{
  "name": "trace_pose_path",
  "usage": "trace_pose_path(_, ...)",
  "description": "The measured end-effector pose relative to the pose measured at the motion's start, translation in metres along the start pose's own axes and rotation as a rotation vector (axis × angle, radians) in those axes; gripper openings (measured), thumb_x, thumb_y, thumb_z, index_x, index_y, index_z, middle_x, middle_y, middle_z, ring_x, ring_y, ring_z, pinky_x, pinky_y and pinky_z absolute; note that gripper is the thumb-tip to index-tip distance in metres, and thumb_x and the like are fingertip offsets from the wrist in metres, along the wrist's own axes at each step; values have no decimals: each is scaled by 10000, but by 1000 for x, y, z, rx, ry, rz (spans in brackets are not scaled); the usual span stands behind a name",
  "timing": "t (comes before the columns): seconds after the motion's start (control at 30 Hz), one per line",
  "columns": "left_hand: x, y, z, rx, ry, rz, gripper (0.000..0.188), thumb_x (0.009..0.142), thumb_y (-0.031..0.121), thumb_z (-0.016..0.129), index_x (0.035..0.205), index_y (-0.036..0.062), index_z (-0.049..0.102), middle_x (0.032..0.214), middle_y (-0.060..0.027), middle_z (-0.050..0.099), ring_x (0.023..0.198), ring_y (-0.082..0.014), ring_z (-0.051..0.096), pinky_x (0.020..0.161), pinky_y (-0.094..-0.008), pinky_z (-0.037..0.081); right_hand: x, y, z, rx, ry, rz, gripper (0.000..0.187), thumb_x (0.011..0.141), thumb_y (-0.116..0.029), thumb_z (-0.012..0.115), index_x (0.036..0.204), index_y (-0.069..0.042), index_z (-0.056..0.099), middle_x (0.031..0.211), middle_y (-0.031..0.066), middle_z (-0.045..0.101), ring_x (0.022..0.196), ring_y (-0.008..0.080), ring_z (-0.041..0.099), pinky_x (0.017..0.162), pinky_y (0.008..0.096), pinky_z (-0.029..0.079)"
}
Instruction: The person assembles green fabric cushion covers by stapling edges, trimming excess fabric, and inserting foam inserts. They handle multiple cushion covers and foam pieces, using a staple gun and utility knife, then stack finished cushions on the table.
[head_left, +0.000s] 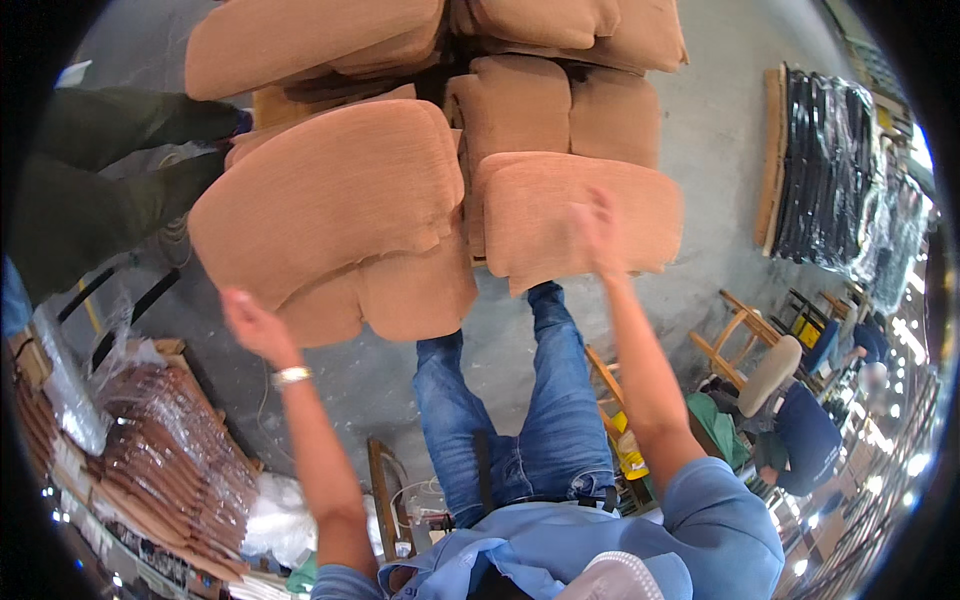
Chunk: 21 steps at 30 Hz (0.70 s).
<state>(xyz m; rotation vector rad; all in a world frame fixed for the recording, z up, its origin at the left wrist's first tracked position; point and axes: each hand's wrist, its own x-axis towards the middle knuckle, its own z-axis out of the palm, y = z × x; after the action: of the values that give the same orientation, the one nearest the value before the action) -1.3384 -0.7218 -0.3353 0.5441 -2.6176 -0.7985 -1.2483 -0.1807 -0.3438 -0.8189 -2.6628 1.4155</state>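
Note:
A large orange-brown fabric cushion piece (pixel 330 190) with rounded corners lies on a stack at the left, overlapping similar pieces beneath. My left hand (pixel 258 328) is at its lower left edge, fingers loosely extended and nothing visible in them. I cannot tell if they touch the fabric. To the right, a smaller piece of the same fabric (pixel 640 215) tops another stack. Over it is my right hand (pixel 598 235), slightly blurred, fingers apart and holding nothing visible.
More orange-brown pieces (pixel 315 40) are piled beyond. A person's dark-trousered leg (pixel 120 185) stands at the left. Plastic-wrapped brown parts (pixel 165 430) are stacked lower left, wrapped black parts (pixel 825 165) at right. A wooden frame (pixel 735 335) and a seated person (pixel 800 440) are lower right.

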Motion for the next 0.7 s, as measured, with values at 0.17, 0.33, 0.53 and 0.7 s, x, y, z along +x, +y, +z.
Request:
trace_pose_path(0.17, -154, 176, 39, -435, -1058, -86, 445, 1072, 336, 565, 1294, -38, 657, 1288, -175, 699, 1209, -263, 658, 1042, -387, 502, -1, 130, -184, -45, 282, 430, 560, 1030, -390, 631, 1437, -17, 534, 1423, 158, 589, 1291, 271, 564, 1082, 407, 447)
trace_pose_path(0.33, -213, 234, 157, 106, -819, -159, 629, 952, 437, 719, 1329, -56, 614, 1408, -282, 560, 1301, -383, 557, 1079, -445, 456, 51, 178, -190, 171, 122, 619, 735, 1010, -551, 603, 1519, -42, 459, 1547, 164, 485, 1421, 280, 454, 1175, 406, 344)
trace_pose_path(0.53, -196, 232, 165, -54, -684, -239, 582, 945, 417, 740, 1225, -86, 660, 1295, -234, 659, 1138, -306, 650, 993, -426, 499, 36, 149, -167, 407, -130, 641, 734, 995, -479, 663, 1523, -16, 449, 1462, 198, 557, 1369, 284, 499, 1151, 425, 378)
trace_pose_path(0.7, -183, 239, 162, -394, -1014, -658, 784, 981, 542, 658, 1478, -37, 480, 1457, -163, 581, 1346, -236, 551, 1151, -389, 422, 25, 199, -151, 544, -161, 522, 783, 975, -460, 695, 1539, 5, 416, 1521, 155, 507, 1417, 256, 456, 1177, 416, 358)
